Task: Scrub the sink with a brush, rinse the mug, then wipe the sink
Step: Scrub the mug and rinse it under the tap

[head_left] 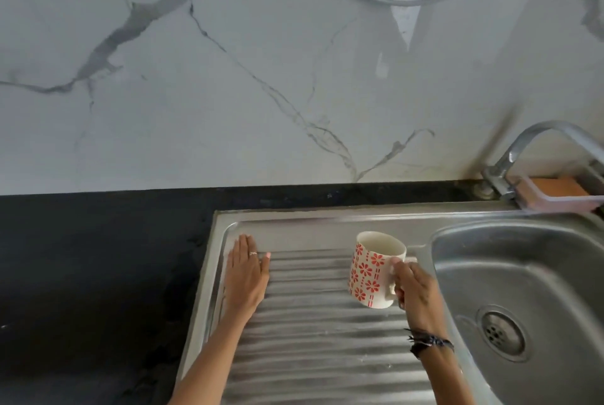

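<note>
You hold the mug over the draining board.
Your right hand [413, 287] has its grip curled round the handle of the flowery mug [374, 269], beside the sink bowl [523, 274]. Your left hand [245, 274] lies flat, fingers straight, on the ribbed draining board [320, 339].

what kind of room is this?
Most likely a home kitchen: a stainless sink with ribbed drainboard, a faucet, and a floral mug held by the right hand.
</note>
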Demonstrator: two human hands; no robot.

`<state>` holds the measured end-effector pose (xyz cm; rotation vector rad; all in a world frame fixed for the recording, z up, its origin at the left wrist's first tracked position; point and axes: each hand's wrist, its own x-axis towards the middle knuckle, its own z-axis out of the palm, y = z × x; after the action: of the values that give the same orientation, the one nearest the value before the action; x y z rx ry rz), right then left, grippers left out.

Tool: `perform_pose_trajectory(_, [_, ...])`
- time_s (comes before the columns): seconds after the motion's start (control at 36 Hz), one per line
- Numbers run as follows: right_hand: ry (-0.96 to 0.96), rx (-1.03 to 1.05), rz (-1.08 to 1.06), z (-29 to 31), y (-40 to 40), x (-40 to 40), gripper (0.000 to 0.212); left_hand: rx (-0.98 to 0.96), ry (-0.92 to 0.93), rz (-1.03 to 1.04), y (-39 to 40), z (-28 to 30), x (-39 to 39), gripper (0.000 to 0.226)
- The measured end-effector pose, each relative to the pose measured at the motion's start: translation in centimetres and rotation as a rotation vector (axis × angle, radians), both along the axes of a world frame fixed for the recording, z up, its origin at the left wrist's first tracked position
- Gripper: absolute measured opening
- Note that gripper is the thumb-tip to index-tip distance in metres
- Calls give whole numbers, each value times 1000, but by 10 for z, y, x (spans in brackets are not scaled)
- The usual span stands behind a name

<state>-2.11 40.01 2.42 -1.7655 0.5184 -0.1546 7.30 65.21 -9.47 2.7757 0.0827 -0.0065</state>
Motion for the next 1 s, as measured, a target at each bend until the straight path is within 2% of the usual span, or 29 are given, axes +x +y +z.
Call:
perform_pose_trajectory(0.11, [-5, -65, -27, 7, -1, -10, 39, 86, 7, -177, -14, -4, 11, 94])
perform_pose_trajectory(0.19, [-4, -72, -53, 10, 1, -12, 41, 98, 39, -438, -26, -1, 14, 104])
perform_pose_trajectory(0.25, [-9, -54, -54, 13, 4, -12, 41, 112, 58, -614, -37, 4, 8, 89])
perform_pose_trajectory(0.31, [-22, -34, -47, 15, 8, -11, 40, 110, 35, -657, -41, 5, 3, 76])
perform_pose_trajectory(0.39, [-46, -18, -41, 19, 10, -9, 41, 39, -39, -498, -29, -3, 4, 76])
perform_pose_trajectory(0.53, [-65, -12, -35, 13, 3, -6, 39, -2, -40, -14, 10, -4, 17, 71])
perform_pose_trajectory(0.69, [-26, 15, -47, 4, -19, -4, 40, -10, -30, 282, -24, -3, 20, 68])
perform_pose_trajectory(0.75, [-18, 31, -53, 1, -29, -5, 40, -28, -22, 307, -46, 0, 20, 67])
perform_pose_trajectory(0.89, [6, 9, -46, -2, -53, -5, 40, -131, -69, 135, -140, 5, 15, 62])
perform_pose_trajectory(0.92, [3, 4, -42, -1, -58, -5, 40, -174, -64, 55, -160, 5, 14, 58])
perform_pose_trajectory(0.97, [-11, -10, -21, 3, -67, -7, 40, -190, -55, -257, -191, 4, 9, 49])
perform_pose_trajectory(1.0, [-18, -22, -7, 5, -71, -7, 40, -174, -74, -408, -200, -1, 7, 51])
